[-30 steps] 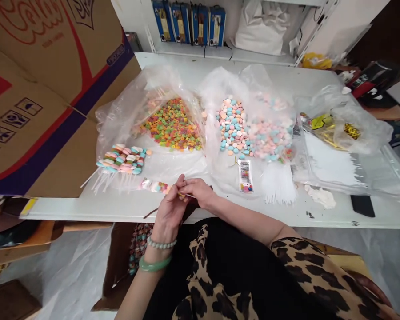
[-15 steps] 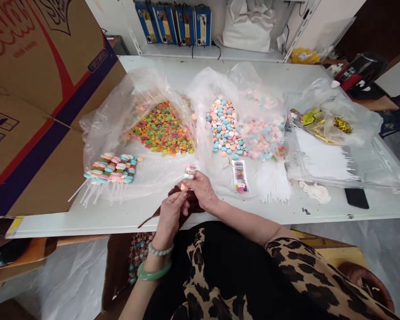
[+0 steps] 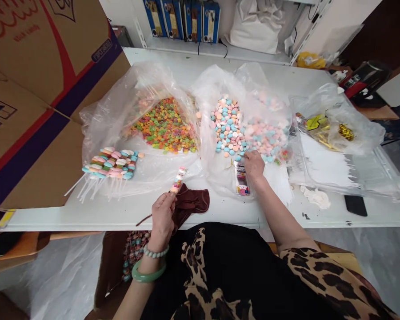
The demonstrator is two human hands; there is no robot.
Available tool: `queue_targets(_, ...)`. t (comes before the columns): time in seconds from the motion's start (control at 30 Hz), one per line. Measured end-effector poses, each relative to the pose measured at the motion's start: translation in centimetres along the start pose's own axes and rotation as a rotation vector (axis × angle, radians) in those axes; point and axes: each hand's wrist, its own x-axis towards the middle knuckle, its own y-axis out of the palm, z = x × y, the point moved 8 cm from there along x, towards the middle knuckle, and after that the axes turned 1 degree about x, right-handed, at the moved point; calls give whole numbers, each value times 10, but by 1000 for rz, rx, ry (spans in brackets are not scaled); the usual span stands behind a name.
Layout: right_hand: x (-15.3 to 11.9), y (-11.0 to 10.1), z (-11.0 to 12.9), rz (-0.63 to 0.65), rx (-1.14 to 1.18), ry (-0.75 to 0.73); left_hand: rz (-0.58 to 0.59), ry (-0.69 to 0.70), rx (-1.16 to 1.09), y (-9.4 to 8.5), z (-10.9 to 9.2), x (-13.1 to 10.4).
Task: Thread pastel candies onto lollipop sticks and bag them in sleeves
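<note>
Already, filled sticks (image 3: 113, 163) lie centre-left; the left hand (image 3: 164, 210) pinches a candy stick (image 3: 178, 179); loose candies (image 3: 229, 124) remain upper-centre, the right hand (image 3: 254, 165) nearby, grip unclear.

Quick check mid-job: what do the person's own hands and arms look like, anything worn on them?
Both hands are ungloved. Above the left hand sit a bracelet of pale green round beads and a smooth green bangle; no sleeve shows on that forearm. The right hand shows no wrist jewellery; a tan-and-black leopard-print sleeve covers that arm around the elbow.
</note>
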Motion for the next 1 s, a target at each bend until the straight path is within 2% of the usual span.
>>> queue_targets(0.1, 7, 10, -8, -1, -73, -28, 30, -82, -21, 7, 7, -2)
queue_targets(0.27, 8, 18, -11, -22, -148, -52, 64, -100, -31, 7, 5, -5)
queue_targets(0.43, 7, -1, -12, -67, -26, -94, 87, -146, -61, 6, 5, -6)
queue_targets(0.53, -4, -16, 3, -50, 187, -100, 63, -165, -79, 10, 5, -6)
queue_targets(0.6, -21, -21, 33, -14, 390, -140, 45, -158, -74, 15, 5, -6)
queue_targets(0.63, -33, -23, 56, 3, 467, -208, 38, -151, -71, 18, 5, -6)
queue_targets(0.7, -65, -26, 115, 27, 539, -465, 41, -152, -74, 24, 5, -6)
queue_targets(0.8, -123, -13, 194, 180, 496, -824, 53, -157, -103, 30, 5, -8)
queue_targets(0.9, -156, 6, 231, 275, 449, -940, 33, -163, -140, 25, 2, -11)
queue_targets(1.0, -165, 14, 241, 300, 505, -947, -11, -170, -176, 15, 3, -11)
